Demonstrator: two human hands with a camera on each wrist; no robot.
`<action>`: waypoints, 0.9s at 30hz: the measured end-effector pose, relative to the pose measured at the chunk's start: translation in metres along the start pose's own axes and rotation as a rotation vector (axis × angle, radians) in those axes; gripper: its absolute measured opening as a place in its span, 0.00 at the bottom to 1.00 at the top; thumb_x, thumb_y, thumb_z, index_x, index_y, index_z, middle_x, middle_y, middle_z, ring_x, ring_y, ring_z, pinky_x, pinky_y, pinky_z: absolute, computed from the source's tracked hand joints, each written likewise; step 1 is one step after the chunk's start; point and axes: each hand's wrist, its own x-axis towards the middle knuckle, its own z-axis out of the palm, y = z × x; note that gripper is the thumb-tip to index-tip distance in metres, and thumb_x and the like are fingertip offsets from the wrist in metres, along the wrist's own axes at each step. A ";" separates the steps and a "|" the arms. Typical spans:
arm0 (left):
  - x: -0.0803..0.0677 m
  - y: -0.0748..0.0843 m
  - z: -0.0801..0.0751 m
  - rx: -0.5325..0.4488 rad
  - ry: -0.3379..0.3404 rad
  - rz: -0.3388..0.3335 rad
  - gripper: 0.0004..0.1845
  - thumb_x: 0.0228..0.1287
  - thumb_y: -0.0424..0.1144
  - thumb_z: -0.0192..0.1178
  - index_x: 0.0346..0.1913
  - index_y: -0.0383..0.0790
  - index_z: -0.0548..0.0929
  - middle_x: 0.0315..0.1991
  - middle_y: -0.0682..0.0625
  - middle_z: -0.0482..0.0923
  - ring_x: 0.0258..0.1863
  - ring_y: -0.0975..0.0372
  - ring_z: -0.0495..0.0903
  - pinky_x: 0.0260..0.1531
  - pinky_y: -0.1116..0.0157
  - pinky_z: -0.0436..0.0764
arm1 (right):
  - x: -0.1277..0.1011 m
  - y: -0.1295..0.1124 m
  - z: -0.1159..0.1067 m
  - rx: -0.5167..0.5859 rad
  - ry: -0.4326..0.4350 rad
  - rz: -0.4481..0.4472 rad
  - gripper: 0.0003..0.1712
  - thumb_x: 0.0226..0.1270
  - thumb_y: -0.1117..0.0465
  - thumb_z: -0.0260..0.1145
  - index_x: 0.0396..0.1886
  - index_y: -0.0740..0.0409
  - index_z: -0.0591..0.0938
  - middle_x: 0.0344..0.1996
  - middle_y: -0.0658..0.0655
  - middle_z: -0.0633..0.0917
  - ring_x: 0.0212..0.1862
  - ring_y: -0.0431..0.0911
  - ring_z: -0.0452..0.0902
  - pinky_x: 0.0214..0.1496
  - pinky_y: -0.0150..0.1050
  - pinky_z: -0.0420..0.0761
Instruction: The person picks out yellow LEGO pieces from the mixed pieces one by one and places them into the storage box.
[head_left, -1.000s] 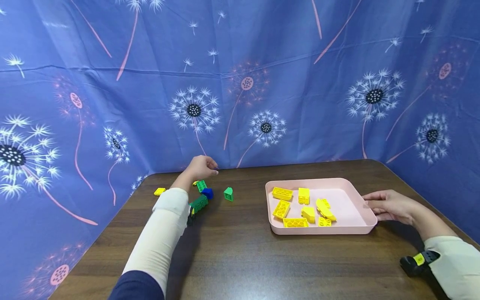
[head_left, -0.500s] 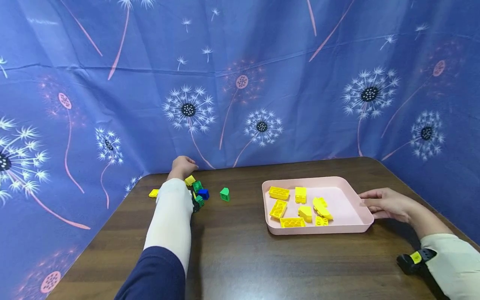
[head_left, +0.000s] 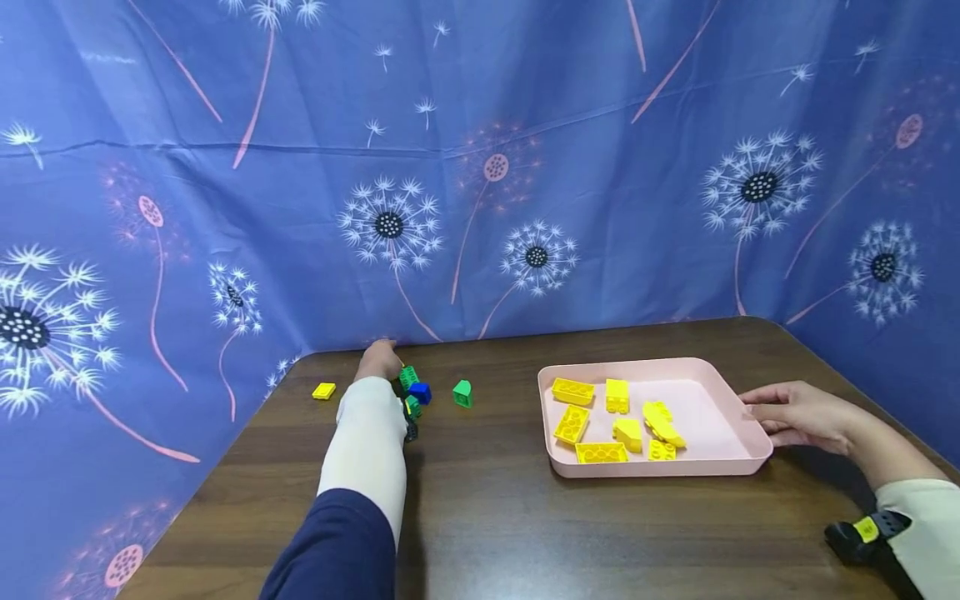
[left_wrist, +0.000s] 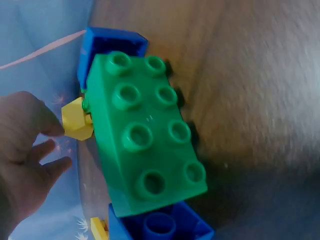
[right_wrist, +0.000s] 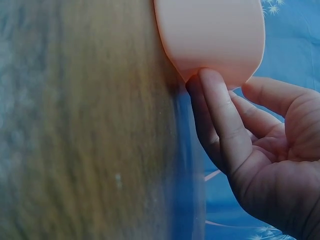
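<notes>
My left hand (head_left: 378,361) reaches to the far left of the table, beside a small pile of toy building bricks. In the left wrist view, one finger of that hand (left_wrist: 22,145) is at the edge of a yellow brick (left_wrist: 76,120); the other fingers are spread apart from it. Next to this brick stands a green brick with studs (left_wrist: 145,125), with a blue brick (left_wrist: 112,40) behind and another blue brick (left_wrist: 160,227) in front. At the right, my right hand (head_left: 806,417) pinches the end wall of a pink tray (head_left: 723,408), fingers below, thumb at the rim.
Several yellow bricks (head_left: 572,423) lie in the tray's left and middle part. Outside the pile are a green wedge-shaped brick (head_left: 462,393) and a flat yellow brick (head_left: 324,391). A blue patterned cloth (head_left: 450,208) hangs along the table's back edge.
My left hand has moved left and down from above the back of the pile to the yellow brick, which it now covers in the head view. The right hand stays at the tray.
</notes>
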 end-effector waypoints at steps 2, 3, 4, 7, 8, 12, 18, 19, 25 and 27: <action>-0.001 0.001 0.001 0.041 -0.022 0.014 0.32 0.63 0.27 0.50 0.72 0.36 0.64 0.73 0.36 0.57 0.71 0.43 0.57 0.68 0.52 0.60 | 0.000 -0.001 0.000 -0.006 0.004 0.007 0.33 0.74 0.65 0.55 0.64 0.86 0.54 0.47 0.54 0.83 0.44 0.43 0.83 0.43 0.45 0.84; -0.002 0.002 0.001 0.054 -0.035 0.017 0.32 0.63 0.26 0.50 0.72 0.37 0.65 0.73 0.37 0.57 0.71 0.43 0.57 0.67 0.52 0.61 | 0.000 -0.002 0.000 -0.007 0.007 0.015 0.33 0.74 0.64 0.56 0.64 0.86 0.54 0.47 0.54 0.83 0.44 0.43 0.83 0.43 0.45 0.84; -0.004 0.003 0.001 0.072 -0.045 0.021 0.31 0.63 0.26 0.50 0.72 0.38 0.66 0.72 0.37 0.58 0.70 0.43 0.58 0.67 0.52 0.62 | 0.000 -0.002 0.000 -0.008 0.011 0.021 0.34 0.74 0.64 0.56 0.64 0.86 0.54 0.47 0.54 0.83 0.44 0.43 0.83 0.43 0.45 0.84; -0.008 0.005 -0.001 0.089 -0.074 0.012 0.28 0.65 0.27 0.51 0.69 0.37 0.70 0.68 0.36 0.65 0.67 0.43 0.64 0.63 0.51 0.67 | 0.001 -0.004 0.001 -0.017 0.025 0.033 0.34 0.74 0.64 0.56 0.65 0.86 0.54 0.47 0.54 0.83 0.43 0.43 0.83 0.43 0.44 0.84; -0.008 0.005 -0.001 0.096 -0.079 0.011 0.26 0.65 0.28 0.52 0.68 0.37 0.72 0.66 0.36 0.68 0.65 0.43 0.66 0.61 0.51 0.69 | 0.001 -0.004 0.001 -0.021 0.028 0.035 0.34 0.74 0.64 0.56 0.65 0.86 0.54 0.47 0.55 0.83 0.43 0.42 0.83 0.43 0.45 0.84; -0.009 0.002 0.000 0.121 -0.073 -0.004 0.19 0.64 0.31 0.55 0.58 0.34 0.80 0.58 0.35 0.75 0.57 0.45 0.74 0.54 0.50 0.75 | 0.001 -0.005 0.003 -0.034 0.036 0.038 0.35 0.74 0.64 0.56 0.65 0.86 0.53 0.48 0.57 0.82 0.44 0.43 0.83 0.43 0.45 0.84; -0.007 -0.013 0.009 0.152 -0.045 -0.002 0.18 0.57 0.32 0.60 0.51 0.29 0.81 0.53 0.33 0.77 0.54 0.45 0.76 0.53 0.50 0.75 | 0.003 -0.008 0.006 -0.023 0.034 0.034 0.35 0.73 0.63 0.58 0.65 0.86 0.54 0.47 0.57 0.83 0.43 0.45 0.83 0.43 0.45 0.84; -0.007 -0.014 0.009 0.155 -0.041 0.000 0.18 0.57 0.32 0.61 0.51 0.28 0.81 0.53 0.32 0.77 0.54 0.44 0.76 0.54 0.49 0.75 | 0.003 -0.008 0.006 -0.020 0.033 0.034 0.36 0.73 0.63 0.58 0.64 0.86 0.54 0.46 0.56 0.83 0.43 0.45 0.83 0.43 0.45 0.84; -0.006 -0.017 0.010 0.153 -0.015 0.010 0.19 0.56 0.34 0.64 0.50 0.27 0.81 0.54 0.29 0.75 0.54 0.41 0.75 0.53 0.48 0.76 | -0.001 -0.007 0.004 -0.017 0.040 0.051 0.37 0.73 0.62 0.59 0.65 0.86 0.54 0.45 0.55 0.83 0.42 0.44 0.82 0.43 0.45 0.84; -0.006 -0.015 0.009 0.145 -0.011 0.016 0.18 0.55 0.33 0.64 0.49 0.28 0.81 0.52 0.31 0.77 0.53 0.42 0.77 0.52 0.49 0.76 | -0.002 -0.007 0.003 -0.020 0.043 0.050 0.37 0.73 0.62 0.58 0.65 0.86 0.53 0.45 0.55 0.83 0.42 0.44 0.82 0.43 0.45 0.84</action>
